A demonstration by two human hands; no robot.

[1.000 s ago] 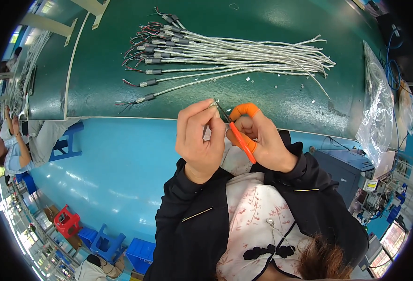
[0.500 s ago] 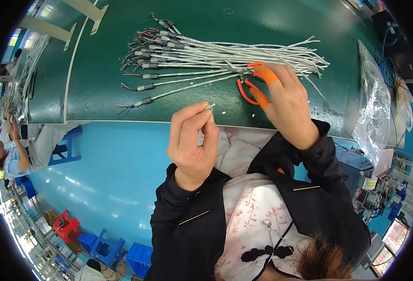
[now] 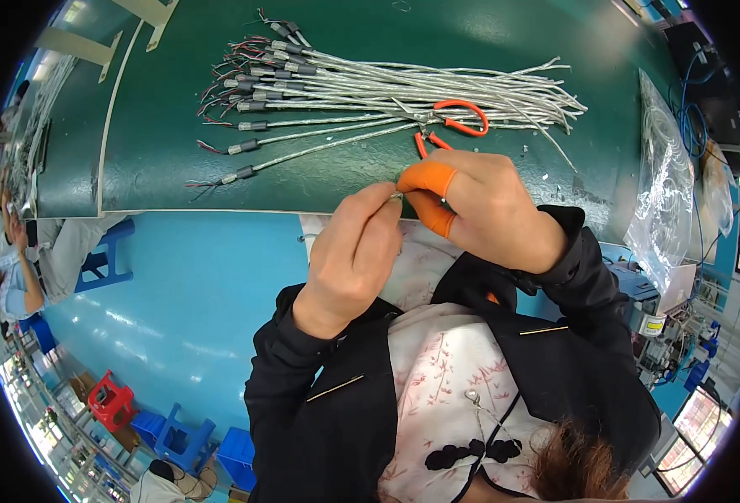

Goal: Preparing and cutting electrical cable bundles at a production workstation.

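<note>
My left hand (image 3: 353,251) pinches a short thin wire (image 3: 397,195) between thumb and fingertips, just in front of my chest. My right hand (image 3: 491,210), with orange finger covers on thumb and forefinger, meets it and pinches the same wire tip. Orange-handled scissors (image 3: 458,126) lie loose on the green table (image 3: 345,172), just beyond my right hand. They rest against a bundle of grey cables (image 3: 386,88) whose sleeved ends with red and black leads fan out to the left.
A clear plastic bag (image 3: 667,193) lies at the table's right end, with machines beyond it. The blue floor shows below the table edge, with blue stools (image 3: 101,256) and a red one (image 3: 110,401). Another person sits at the far left (image 3: 5,277).
My right hand carried the orange scissors out to the cable bundle, left them on the table and came back to my left hand, where it now pinches the wire tip.
</note>
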